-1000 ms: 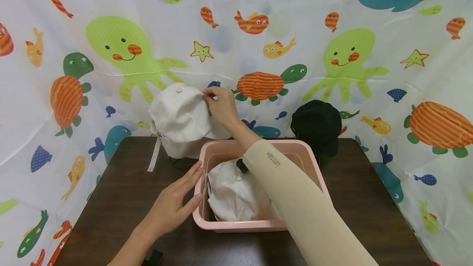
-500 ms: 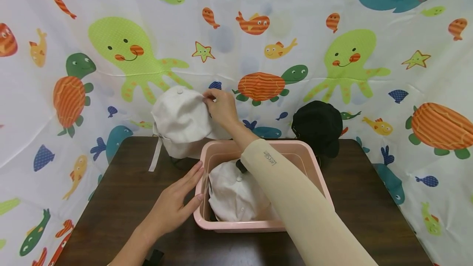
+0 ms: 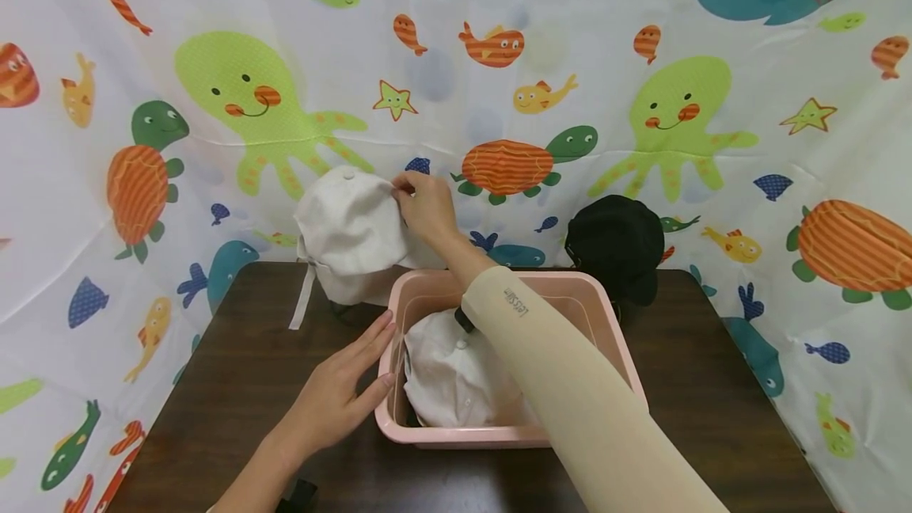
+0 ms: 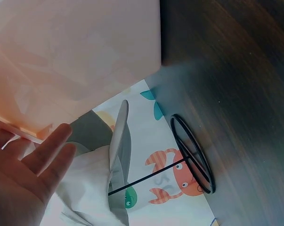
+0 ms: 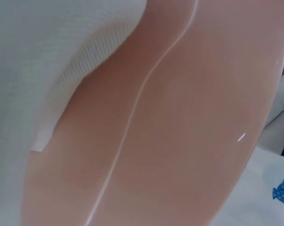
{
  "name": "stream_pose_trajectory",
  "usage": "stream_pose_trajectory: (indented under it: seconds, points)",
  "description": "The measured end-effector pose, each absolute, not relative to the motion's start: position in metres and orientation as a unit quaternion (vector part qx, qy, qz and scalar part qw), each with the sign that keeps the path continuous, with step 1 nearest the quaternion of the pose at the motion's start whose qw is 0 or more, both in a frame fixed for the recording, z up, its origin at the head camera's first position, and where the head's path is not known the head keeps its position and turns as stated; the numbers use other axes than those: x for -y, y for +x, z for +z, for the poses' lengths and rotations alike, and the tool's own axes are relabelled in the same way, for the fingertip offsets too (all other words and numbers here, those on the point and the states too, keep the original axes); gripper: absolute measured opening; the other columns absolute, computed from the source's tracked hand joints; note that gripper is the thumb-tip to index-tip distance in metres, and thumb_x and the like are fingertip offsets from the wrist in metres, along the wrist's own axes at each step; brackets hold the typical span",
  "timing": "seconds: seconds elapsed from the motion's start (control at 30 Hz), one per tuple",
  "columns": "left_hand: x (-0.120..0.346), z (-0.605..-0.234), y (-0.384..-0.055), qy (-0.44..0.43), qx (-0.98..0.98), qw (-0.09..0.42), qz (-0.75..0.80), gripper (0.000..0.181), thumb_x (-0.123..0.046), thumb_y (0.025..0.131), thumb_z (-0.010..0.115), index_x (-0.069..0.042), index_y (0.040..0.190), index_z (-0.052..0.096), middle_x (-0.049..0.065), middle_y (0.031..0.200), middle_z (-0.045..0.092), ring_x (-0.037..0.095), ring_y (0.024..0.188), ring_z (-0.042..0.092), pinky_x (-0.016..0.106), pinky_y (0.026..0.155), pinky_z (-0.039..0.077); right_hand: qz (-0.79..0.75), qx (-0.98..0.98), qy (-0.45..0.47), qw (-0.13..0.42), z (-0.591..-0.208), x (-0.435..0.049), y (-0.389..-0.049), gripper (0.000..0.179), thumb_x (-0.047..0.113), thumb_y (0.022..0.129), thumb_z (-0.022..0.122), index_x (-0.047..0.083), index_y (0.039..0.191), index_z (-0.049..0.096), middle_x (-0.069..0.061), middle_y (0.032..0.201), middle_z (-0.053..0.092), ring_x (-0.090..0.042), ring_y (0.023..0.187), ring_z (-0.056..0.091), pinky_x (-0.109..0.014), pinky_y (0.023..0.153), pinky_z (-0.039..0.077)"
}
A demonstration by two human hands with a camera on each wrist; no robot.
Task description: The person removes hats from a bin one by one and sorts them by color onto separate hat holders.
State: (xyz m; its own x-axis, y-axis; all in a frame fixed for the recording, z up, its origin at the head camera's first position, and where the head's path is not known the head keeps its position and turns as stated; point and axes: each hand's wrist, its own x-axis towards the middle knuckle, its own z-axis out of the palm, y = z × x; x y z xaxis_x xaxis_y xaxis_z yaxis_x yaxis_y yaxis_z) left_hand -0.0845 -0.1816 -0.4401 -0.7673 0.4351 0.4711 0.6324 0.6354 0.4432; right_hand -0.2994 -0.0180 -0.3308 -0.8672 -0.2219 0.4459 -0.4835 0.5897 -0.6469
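Right hand point(image 3: 430, 208): thumb and fingers pinch the right edge of a white cap point(image 3: 349, 224). The cap sits at the far left of the tabletop point(image 3: 249, 362), against the patterned curtain point(image 3: 473, 113) — a pale strap point(image 3: 302, 299) hangs from its left side. The left wrist view shows a black wire stand point(image 4: 186, 158) with its rod running up to this cap.

Left hand point(image 3: 342, 394): fingers extended, grasping nothing, resting against the left side of the pink bin point(image 3: 470, 435).

The bin stands at the middle of the tabletop; a second white cap point(image 3: 456, 378) lies inside, crown up, partly hidden by the beige right sleeve point(image 3: 570, 386). A black cap point(image 3: 616, 248) is at the far right — just beyond the bin's far right corner.
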Motion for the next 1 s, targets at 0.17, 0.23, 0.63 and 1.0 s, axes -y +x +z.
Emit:
stream_pose_trajectory:
  seconds: [0.17, 0.23, 0.63, 1.0]
  points:
    - [0.1812, -0.4387, -0.0835, -0.298, 0.89, 0.159, -0.307, 0.064, -0.022, 0.098, 0.07, -0.004, 0.156, 0.049, 0.005, 0.167, 0.039, 0.024, 0.148, 0.044, 0.015, 0.12, 0.02, 0.397, 0.881, 0.217, 0.141, -0.334, 0.0159, -0.2989, 0.012, 0.013, 0.102, 0.071, 0.007, 0.108, 0.079, -0.005, 0.103, 0.078, -0.018, 0.096, 0.07, -0.024, 0.078, 0.054]
    - [0.1813, -0.4384, -0.0834, -0.299, 0.89, 0.16, -0.306, 0.064, -0.022, 0.098, 0.07, -0.005, 0.156, 0.049, 0.004, 0.167, 0.038, 0.024, 0.148, 0.044, 0.015, 0.12, 0.02, 0.392, 0.883, 0.223, 0.129, -0.3342, 0.0152, -0.2987, 0.012, 0.013, 0.101, 0.071, 0.007, 0.109, 0.078, -0.005, 0.104, 0.078, -0.018, 0.097, 0.07, -0.024, 0.08, 0.054]
    - [0.1816, -0.4406, -0.0846, -0.303, 0.89, 0.164, -0.299, 0.064, -0.023, 0.099, 0.07, -0.005, 0.157, 0.048, 0.006, 0.167, 0.039, 0.023, 0.148, 0.044, 0.014, 0.119, 0.02, 0.375, 0.891, 0.244, 0.075, -0.3306, 0.0111, -0.295, 0.01, 0.014, 0.099, 0.074, 0.007, 0.103, 0.079, -0.004, 0.098, 0.077, -0.016, 0.087, 0.068, -0.023, 0.073, 0.052]
    - [0.1812, -0.4387, -0.0829, -0.295, 0.893, 0.154, -0.303, 0.064, -0.023, 0.099, 0.069, -0.006, 0.157, 0.048, 0.005, 0.168, 0.038, 0.024, 0.148, 0.045, 0.013, 0.119, 0.018, 0.342, 0.901, 0.267, 0.022, -0.3253, 0.0075, -0.2947, 0.006, 0.008, 0.097, 0.074, 0.005, 0.099, 0.078, -0.004, 0.094, 0.075, -0.016, 0.086, 0.065, -0.024, 0.076, 0.051]
